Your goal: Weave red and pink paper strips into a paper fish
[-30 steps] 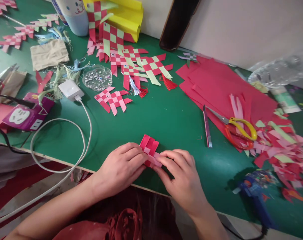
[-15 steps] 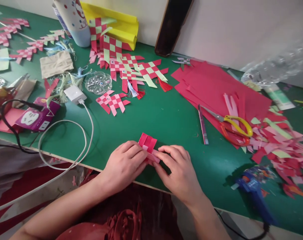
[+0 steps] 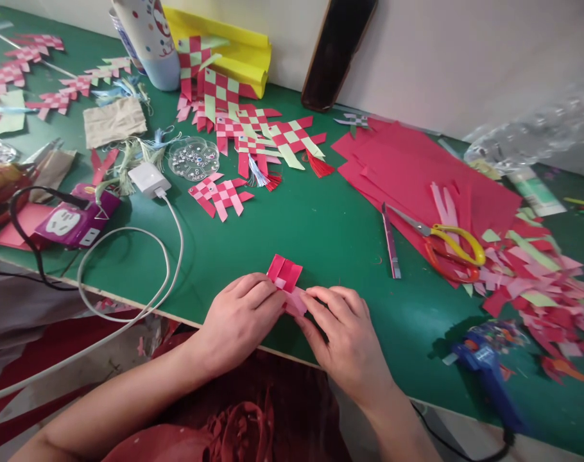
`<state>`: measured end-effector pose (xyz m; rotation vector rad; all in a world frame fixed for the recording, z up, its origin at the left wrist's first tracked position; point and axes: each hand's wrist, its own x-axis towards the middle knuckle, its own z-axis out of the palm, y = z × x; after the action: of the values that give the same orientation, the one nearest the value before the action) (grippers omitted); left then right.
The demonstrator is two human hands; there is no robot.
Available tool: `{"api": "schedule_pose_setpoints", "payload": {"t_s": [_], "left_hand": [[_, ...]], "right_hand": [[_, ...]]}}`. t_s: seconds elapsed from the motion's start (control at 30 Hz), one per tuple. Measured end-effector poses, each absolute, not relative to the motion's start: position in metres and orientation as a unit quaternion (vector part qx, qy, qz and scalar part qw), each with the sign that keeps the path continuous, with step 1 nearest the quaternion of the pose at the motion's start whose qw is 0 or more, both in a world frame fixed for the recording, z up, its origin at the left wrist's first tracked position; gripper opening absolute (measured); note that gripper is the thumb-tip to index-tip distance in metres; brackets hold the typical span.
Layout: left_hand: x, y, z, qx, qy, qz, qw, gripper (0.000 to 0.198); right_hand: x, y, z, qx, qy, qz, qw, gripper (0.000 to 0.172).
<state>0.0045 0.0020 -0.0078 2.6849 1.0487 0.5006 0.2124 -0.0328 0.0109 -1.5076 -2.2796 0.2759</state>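
Observation:
Between my hands, near the table's front edge, is a small woven paper piece (image 3: 285,272) of red and pink strips. My left hand (image 3: 246,311) is closed on its left side, fingers bent over it. With thumb and fingertips, my right hand (image 3: 340,327) pinches the pink strips at the lower right. Part of the weave is hidden under my left fingers. Beyond it lie two small woven paper fish (image 3: 222,196), and farther back several larger red and green woven fish (image 3: 292,138), some with tassels.
Scissors (image 3: 453,247) and tweezers (image 3: 391,244) lie right, beside red paper sheets (image 3: 417,167). Paper scraps (image 3: 547,276) and a blue glue gun (image 3: 489,372) are at far right. Left are a white cable (image 3: 176,250), a purple power strip (image 3: 75,218) and a bead case (image 3: 194,160).
My right fingers have shifted slightly, and more of the pink strips shows between my hands. The camera view has moved a little to the left.

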Motion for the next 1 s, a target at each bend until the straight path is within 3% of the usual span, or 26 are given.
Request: {"api": "schedule_pose_setpoints", "payload": {"t_s": [0.2, 0.57, 0.83, 1.0], "left_hand": [[0.002, -0.001, -0.004, 0.916, 0.352, 0.172, 0.085, 0.02], [-0.019, -0.009, -0.003, 0.941, 0.306, 0.124, 0.077, 0.07], [-0.024, -0.015, -0.008, 0.943, 0.311, 0.094, 0.068, 0.081], [-0.027, -0.016, -0.01, 0.946, 0.305, 0.089, 0.062, 0.087]], "right_hand": [[0.214, -0.027, 0.014, -0.529, -0.818, 0.098, 0.203, 0.024], [0.207, -0.008, 0.011, -0.495, -0.853, 0.055, 0.155, 0.027], [0.205, 0.002, 0.015, -0.502, -0.84, 0.088, 0.186, 0.025], [0.195, 0.012, 0.019, -0.471, -0.868, 0.071, 0.137, 0.029]]}}
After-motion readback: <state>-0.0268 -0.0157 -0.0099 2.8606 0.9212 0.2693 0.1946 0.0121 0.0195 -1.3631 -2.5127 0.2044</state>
